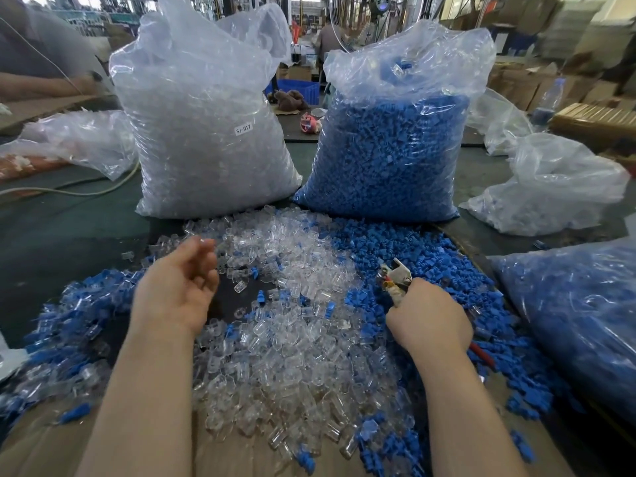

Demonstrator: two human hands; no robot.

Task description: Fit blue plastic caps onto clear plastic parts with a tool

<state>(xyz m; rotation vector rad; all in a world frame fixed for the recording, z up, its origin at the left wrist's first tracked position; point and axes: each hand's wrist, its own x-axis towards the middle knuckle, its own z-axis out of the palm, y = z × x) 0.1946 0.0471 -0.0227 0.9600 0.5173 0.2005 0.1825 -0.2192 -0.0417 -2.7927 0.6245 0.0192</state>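
Now your right hand (428,320) grips one tool (395,278), its long axis running up and away from you, metal nose toward the two big bags: clear parts (206,132) on the left, blue caps (389,153) on the right. Your left hand (175,287) hovers palm-up, fingers loosely curled; whether it pinches a clear piece, you can't tell. Loose parts and caps, too many to count, cover the bench (51,235).

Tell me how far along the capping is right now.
Done: a heap of capped parts lies at the left. In hand: the right hand grips the tool; the left hand hovers, a clear piece blurred at its fingers. Left: nearly everything, with loose clear parts, blue caps and two full bags.
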